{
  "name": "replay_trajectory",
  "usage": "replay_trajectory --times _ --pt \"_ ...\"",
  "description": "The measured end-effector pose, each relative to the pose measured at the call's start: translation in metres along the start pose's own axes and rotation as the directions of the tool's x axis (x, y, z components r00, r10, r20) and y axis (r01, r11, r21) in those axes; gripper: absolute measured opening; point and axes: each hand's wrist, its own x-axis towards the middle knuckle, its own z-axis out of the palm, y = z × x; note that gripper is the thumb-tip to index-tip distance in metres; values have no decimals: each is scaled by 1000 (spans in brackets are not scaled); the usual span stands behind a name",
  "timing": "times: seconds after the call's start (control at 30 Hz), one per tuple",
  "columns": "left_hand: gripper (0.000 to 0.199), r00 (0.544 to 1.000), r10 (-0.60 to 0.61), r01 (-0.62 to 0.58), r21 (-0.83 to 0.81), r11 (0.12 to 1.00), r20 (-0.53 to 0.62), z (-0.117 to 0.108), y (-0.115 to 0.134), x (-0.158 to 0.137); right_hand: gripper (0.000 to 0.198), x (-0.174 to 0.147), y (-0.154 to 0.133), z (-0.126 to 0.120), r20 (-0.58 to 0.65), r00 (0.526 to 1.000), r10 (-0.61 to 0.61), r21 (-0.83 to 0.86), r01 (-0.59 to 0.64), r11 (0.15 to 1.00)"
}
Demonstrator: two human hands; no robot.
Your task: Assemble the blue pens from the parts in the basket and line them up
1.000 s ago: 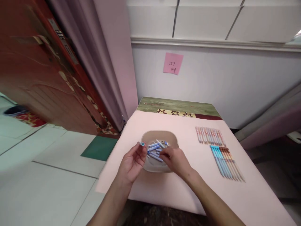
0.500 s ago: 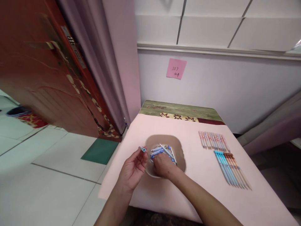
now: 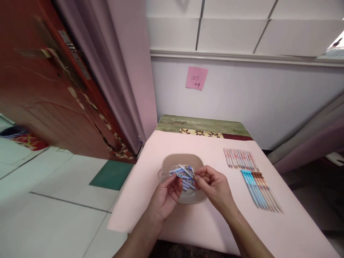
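My left hand (image 3: 168,195) pinches a light blue pen barrel (image 3: 180,175), its open round end facing up toward me. Opposite it, my right hand (image 3: 215,184) has thumb and fingertips pressed together; blue pen parts behind the fingers make it unclear what they hold. Both hands are over the near part of a beige plastic bin (image 3: 197,160). Inside the bin lie several loose pen parts (image 3: 189,185), blue and white tubes and small blue pieces, partly covered by my fingers.
On the pink-covered table (image 3: 215,229), right of the bin, lies a row of pens with blue and brown tops (image 3: 260,191). Behind it is a row of patterned clear barrels (image 3: 240,159). A pink note (image 3: 196,78) is on the wall; a red door (image 3: 67,107) stands left.
My right hand has come up out of the bin and moved right, now close to the left hand. The left hand has shifted right over the bin, still holding the barrel.
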Motion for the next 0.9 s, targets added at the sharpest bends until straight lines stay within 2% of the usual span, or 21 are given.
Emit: replay_trajectory --times 0.1,0.2,0.27,0.37,0.43,0.5,0.6,0.67,0.73,0.8,0.9 --pt "11 1000 5 -5 14 1000 8 4 -8 1 18 -8 -5 2 10 1000 -28 6 28 1000" --pt "10 1000 7 -7 34 999 19 8 -14 0 15 -11 -4 -2 14 996 -93 -97 94 991" --pt "10 1000 10 -12 50 999 23 11 -20 -1 12 -12 -3 -6 15 986 -168 -247 167 955" --pt "10 1000 20 -22 84 996 17 14 -29 -1 11 -14 -2 -14 22 961 -276 -447 256 857" --pt "9 999 32 -33 111 993 11 16 -35 -1 11 -16 -3 -19 31 951 -309 -508 281 814" --pt "8 999 47 -47 130 990 7 18 -41 0 10 -17 -3 -24 35 955 -295 -519 270 811" --pt "8 999 32 -36 158 987 25 18 -48 1 7 -17 0 -32 26 982 -185 -429 178 886" --pt "7 999 0 -8 173 985 47 17 -52 2 11 -15 4 -36 38 998 -58 -272 66 960" --pt "6 997 -29 16 182 983 71 16 -55 3 21 -11 10 -39 95 992 81 -64 -76 995" --pt "5 995 -53 36 192 981 86 14 -57 3 32 -7 15 -40 181 964 192 106 -214 971" --pt "4 992 -78 59 188 981 99 11 -57 4 38 -3 19 -35 271 927 261 206 -321 925"
